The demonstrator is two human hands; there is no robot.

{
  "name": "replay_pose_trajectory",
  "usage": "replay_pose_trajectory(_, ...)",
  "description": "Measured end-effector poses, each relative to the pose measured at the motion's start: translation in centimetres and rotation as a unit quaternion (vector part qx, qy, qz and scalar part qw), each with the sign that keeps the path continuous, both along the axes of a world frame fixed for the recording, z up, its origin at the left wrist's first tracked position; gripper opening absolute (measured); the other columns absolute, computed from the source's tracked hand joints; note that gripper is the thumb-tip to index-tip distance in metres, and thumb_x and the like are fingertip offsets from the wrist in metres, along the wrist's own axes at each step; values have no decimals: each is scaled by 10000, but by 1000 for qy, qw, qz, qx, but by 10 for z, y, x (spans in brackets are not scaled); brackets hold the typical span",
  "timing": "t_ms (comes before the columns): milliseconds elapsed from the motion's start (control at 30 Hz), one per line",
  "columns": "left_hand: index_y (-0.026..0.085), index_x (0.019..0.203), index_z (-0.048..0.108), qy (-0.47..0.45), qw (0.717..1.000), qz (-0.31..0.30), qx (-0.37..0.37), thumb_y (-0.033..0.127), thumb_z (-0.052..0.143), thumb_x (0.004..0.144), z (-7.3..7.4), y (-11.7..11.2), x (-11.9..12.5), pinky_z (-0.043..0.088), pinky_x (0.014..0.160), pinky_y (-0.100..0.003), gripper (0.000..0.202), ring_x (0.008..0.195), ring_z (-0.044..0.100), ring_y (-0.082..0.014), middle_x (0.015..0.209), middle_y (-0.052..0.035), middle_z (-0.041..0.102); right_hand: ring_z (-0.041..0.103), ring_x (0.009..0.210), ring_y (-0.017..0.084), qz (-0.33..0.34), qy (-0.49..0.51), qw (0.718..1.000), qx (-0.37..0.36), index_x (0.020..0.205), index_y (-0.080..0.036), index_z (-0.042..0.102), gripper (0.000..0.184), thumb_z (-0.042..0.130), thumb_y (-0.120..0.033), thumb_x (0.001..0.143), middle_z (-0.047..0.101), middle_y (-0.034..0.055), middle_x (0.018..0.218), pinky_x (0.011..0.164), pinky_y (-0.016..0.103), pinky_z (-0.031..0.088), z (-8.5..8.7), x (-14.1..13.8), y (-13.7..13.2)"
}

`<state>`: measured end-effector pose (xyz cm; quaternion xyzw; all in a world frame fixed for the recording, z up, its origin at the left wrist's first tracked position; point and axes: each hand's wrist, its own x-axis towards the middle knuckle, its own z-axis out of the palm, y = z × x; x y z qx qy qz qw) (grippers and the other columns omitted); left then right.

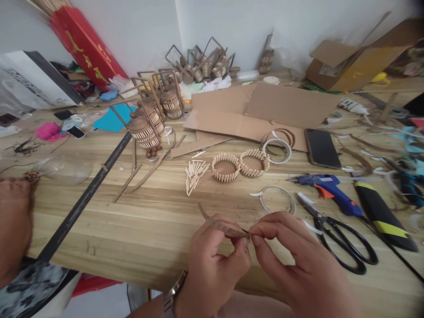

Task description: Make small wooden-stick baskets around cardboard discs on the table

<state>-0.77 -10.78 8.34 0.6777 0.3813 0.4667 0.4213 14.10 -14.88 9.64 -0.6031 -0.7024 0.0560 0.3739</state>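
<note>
Over the near edge of the wooden table, my left hand and my right hand meet. Both pinch a thin brown cardboard strip. The strip runs up and left from the fingertips, slightly curved. My left thumb and fingers hold its middle. My right thumb and forefinger are closed on its right end. A watch sits on my left wrist. Just beyond the hands lie a clear tape ring, two round stick-walled baskets and a pile of short wooden sticks.
Black scissors, a blue glue gun and a black-and-yellow knife lie to the right. A phone and flat cardboard are behind. Small wooden lanterns stand at back left. Another person's arm rests at the left edge.
</note>
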Motion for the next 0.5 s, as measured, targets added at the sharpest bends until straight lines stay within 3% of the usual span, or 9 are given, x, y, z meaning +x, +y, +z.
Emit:
replay_pose_trajectory(267, 190, 726, 623, -57, 995, -26, -81, 68, 581, 784, -3, 0, 0, 481, 663, -216, 141, 688, 597, -128, 727, 3, 645, 631, 703, 160, -4, -3, 1000, -3, 770, -250, 554, 132, 534, -165, 869, 623, -7, 739, 613, 271, 488, 0, 1, 4)
replay_pose_trajectory(367, 184, 746, 618, -117, 984, -23, -133, 122, 592, 814, -5, 2, -1, 480, 620, -214, 95, 651, 577, -122, 705, 6, 613, 620, 665, 164, -57, -10, 998, 12, 750, -252, 534, 138, 515, -212, 880, 621, -10, 718, 572, 270, 470, -3, 14, 6)
replay_pose_trajectory(500, 176, 699, 587, -185, 971, -8, -152, 219, 630, 838, -3, 6, -3, 463, 541, -205, 152, 568, 554, -105, 651, 15, 576, 612, 569, 184, -176, -40, 983, 22, 764, -261, 564, 200, 487, -370, 913, 646, 0, 687, 490, 299, 429, -17, 58, 0)
